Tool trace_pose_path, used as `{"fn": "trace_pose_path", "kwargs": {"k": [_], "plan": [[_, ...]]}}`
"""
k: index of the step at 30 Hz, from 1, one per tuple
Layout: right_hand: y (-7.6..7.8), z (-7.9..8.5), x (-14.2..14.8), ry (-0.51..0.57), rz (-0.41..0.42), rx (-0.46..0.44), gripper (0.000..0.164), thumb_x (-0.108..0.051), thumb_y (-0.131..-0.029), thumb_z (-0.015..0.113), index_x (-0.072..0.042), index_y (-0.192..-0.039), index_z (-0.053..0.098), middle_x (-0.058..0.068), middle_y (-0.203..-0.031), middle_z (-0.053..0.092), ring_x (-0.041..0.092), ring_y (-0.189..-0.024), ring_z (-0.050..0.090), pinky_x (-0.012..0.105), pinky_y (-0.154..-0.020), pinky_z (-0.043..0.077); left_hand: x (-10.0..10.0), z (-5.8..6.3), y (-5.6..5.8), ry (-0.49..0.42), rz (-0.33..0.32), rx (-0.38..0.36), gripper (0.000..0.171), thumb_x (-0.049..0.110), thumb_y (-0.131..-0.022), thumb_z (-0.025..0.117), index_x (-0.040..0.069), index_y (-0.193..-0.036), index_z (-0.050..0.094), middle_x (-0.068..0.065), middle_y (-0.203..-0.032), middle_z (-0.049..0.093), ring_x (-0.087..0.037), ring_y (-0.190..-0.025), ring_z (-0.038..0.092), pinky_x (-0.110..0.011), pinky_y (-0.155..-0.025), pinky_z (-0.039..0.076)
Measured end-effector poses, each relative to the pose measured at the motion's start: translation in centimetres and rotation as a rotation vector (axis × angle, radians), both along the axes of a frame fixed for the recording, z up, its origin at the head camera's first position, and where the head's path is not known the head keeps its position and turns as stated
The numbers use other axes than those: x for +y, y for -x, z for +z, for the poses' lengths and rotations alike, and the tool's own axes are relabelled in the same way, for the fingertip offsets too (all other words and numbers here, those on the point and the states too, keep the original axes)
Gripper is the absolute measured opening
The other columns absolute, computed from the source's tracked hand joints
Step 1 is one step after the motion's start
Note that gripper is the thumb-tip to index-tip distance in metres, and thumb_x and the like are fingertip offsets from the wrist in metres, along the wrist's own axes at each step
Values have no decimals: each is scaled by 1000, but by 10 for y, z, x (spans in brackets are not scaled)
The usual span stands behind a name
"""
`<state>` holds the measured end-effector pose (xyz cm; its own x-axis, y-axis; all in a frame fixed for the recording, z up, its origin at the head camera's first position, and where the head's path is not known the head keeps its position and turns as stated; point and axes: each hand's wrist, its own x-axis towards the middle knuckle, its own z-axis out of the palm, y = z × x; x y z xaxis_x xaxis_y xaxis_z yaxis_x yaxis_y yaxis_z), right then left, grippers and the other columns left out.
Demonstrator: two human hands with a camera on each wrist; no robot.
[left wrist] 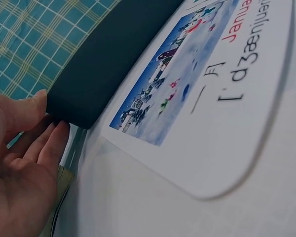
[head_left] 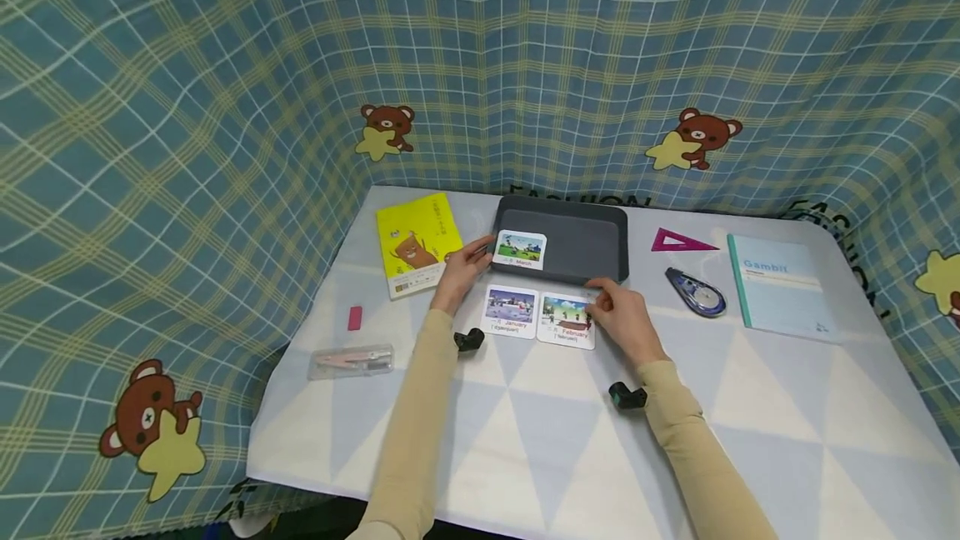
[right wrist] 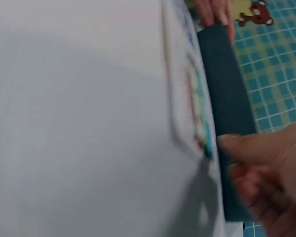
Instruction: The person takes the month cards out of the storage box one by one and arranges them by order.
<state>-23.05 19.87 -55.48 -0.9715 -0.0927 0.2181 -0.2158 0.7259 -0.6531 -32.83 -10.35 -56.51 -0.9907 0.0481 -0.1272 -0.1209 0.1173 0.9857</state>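
The left hand (head_left: 461, 272) holds the left front corner of a dark grey tray (head_left: 585, 240), thumb on the rim and fingers against the outside. In the tray's left part lies a March card (head_left: 519, 250). In front of it, a January card (head_left: 511, 312) and a February card (head_left: 566, 322) lie side by side on the table. The right hand (head_left: 622, 319) is at the February card's right edge, fingers bent, with its thumb tip by that edge. In the right wrist view the right hand (right wrist: 271, 173) is blurred, near the tray wall (right wrist: 229, 89); contact with the card is unclear.
To the left lie a yellow book (head_left: 418, 240), a pink eraser (head_left: 355, 318) and a clear case (head_left: 351, 362) with a compass-like tool. On the right are a magenta set square (head_left: 667, 242), a correction tape (head_left: 697, 293) and a light blue notebook (head_left: 783, 286).
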Motion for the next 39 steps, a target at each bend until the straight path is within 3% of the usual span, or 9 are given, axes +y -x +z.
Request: {"fn": "trace_pose_path", "kwargs": {"k": [6, 10, 14, 19, 24, 31, 39], "plan": [[20, 16, -12, 294, -86, -16, 35, -30, -95, 75, -12, -124, 68, 4, -95, 65, 18, -85, 60, 27, -73, 52, 0, 0, -4, -20, -3, 21, 42, 10, -101, 64, 22, -141, 64, -3, -150, 53, -21, -139, 49, -31, -109, 47], [42, 22, -22, 365, -82, -62, 48, -38, -96, 73, -10, -134, 61, 8, -108, 64, 21, -97, 61, 34, -83, 53, 1, -1, -6, -49, -32, 29, 42, 9, -102, 62, 19, -143, 61, -5, -152, 51, -22, -140, 47, -29, -108, 47], [65, 24, -32, 356, -36, -153, 62, -42, -94, 73, -11, -143, 52, 11, -120, 62, 27, -108, 61, 46, -88, 54, 3, -2, -5, -49, -44, 27, 43, 9, -102, 62, 19, -144, 61, -5, -151, 52, -22, -140, 48, -29, -108, 47], [90, 21, -48, 346, -16, -244, 72, -33, -95, 74, -5, -153, 40, 21, -132, 52, 37, -117, 55, 53, -91, 53, 3, -3, -5, -37, -28, 20, 42, 10, -102, 64, 23, -141, 63, -2, -149, 54, -20, -138, 50, -30, -108, 48], [107, 15, -64, 237, -32, -318, 79, -32, -93, 76, -1, -154, 36, 28, -139, 39, 42, -122, 46, 57, -96, 48, -3, -1, -6, -39, -19, 16, 42, 10, -101, 64, 24, -141, 64, -2, -149, 54, -20, -138, 50, -30, -108, 47], [114, 12, -68, 60, -32, -367, 72, -33, -89, 80, -3, -146, 48, 27, -151, 28, 47, -138, 28, 64, -107, 39, -2, -3, -7, -56, -10, 12, 43, 8, -101, 63, 24, -141, 64, -1, -149, 54, -20, -139, 49, -30, -109, 46], [113, 8, -69, 108, -47, -294, 65, -23, -92, 78, -5, -146, 46, 24, -138, 39, 43, -128, 39, 60, -101, 43, -3, -3, -8, -58, -26, 14, 43, 10, -100, 66, 22, -142, 63, -2, -149, 54, -21, -139, 48, -31, -109, 47]]}}
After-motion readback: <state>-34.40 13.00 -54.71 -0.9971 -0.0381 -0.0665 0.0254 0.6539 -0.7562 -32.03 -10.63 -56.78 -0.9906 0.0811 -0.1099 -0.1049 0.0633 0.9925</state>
